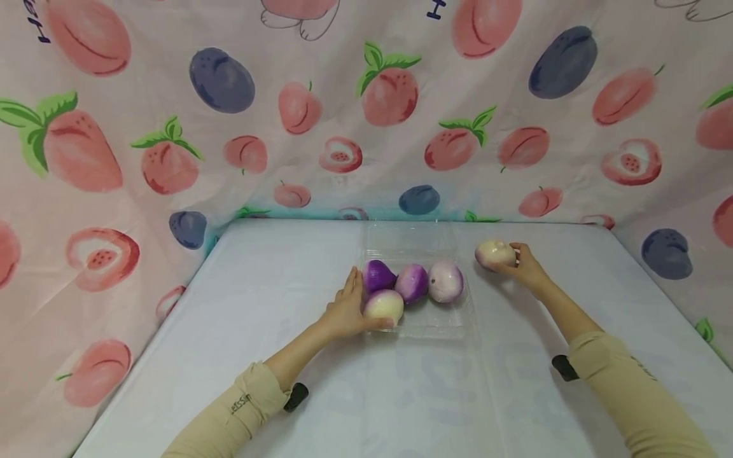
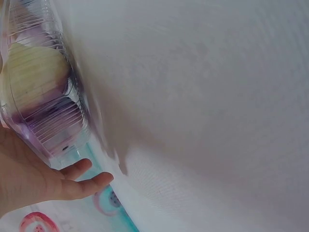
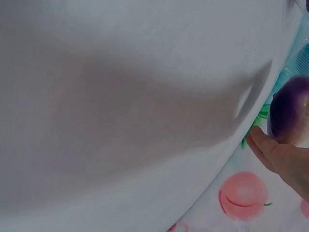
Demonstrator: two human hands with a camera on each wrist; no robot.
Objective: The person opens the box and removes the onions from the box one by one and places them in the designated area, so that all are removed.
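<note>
A clear plastic clamshell box (image 1: 435,329) lies with its lid (image 1: 409,236) folded back. Inside sit several onions: a deep purple one (image 1: 378,276), a purple-and-pink one (image 1: 411,284), a pale pink one (image 1: 446,281) and a cream one (image 1: 385,307) at the front left. My left hand (image 1: 345,312) rests against the box's left side with straight fingers, its thumb stretched along the front by the cream onion. To the right of the box, my right hand (image 1: 525,267) grips another onion (image 1: 494,254), cream on top and purple below; the right wrist view shows its purple side (image 3: 288,108).
A white-covered table (image 1: 275,273) carries everything. Behind and beside it hangs a fruit-printed cloth (image 1: 338,95). Dark wrist devices (image 1: 296,397) sit by both sleeves.
</note>
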